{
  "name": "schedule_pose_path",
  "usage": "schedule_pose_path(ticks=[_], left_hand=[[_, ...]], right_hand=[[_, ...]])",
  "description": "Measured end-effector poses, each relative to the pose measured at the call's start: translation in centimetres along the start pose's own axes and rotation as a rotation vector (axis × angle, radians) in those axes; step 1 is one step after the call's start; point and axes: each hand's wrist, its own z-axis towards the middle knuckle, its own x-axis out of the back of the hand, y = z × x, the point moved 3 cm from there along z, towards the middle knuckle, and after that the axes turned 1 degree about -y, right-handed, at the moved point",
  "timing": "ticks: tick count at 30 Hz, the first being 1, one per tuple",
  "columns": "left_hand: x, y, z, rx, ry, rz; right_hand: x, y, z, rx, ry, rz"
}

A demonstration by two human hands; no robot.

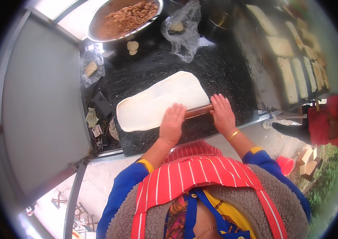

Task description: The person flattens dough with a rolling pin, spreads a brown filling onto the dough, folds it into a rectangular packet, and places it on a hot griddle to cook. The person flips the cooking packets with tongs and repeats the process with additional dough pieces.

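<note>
A thin sheet of rolled dough (157,101) lies on the dark speckled stone worktop (228,77). Across its near right edge runs a brown wooden rolling pin (198,111). My left hand (172,122) rests on the pin's left end, fingers together and stretched forward over the dough. At the other end, my right hand (223,113) lies on the pin beside the dough's right edge, its fingers extended. Both palms press from above, hiding the pin's ends. Two small pale dough pieces (132,46) sit farther back on the worktop.
A steel bowl (160,9) of reddish-brown filling stands at the back left. Near it are a clear plastic bag (186,38) over a dough piece and a wrapped block (91,69). At right, a griddle (258,86) bears several flat breads (287,80). A grey panel (40,101) rises at left.
</note>
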Motion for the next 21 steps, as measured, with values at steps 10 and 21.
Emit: schedule_pose_path(ticks=[10,21], left_hand=[[9.9,-5.1,-6.5,0.11,-0.01,0.016],[9.1,-16.2,2.0,0.451,-0.033,0.629]], right_hand=[[-0.1,-11.4,1.4,0.104,0.004,0.268],[-6.6,-15.0,16.4,-0.009,0.108,0.018]])
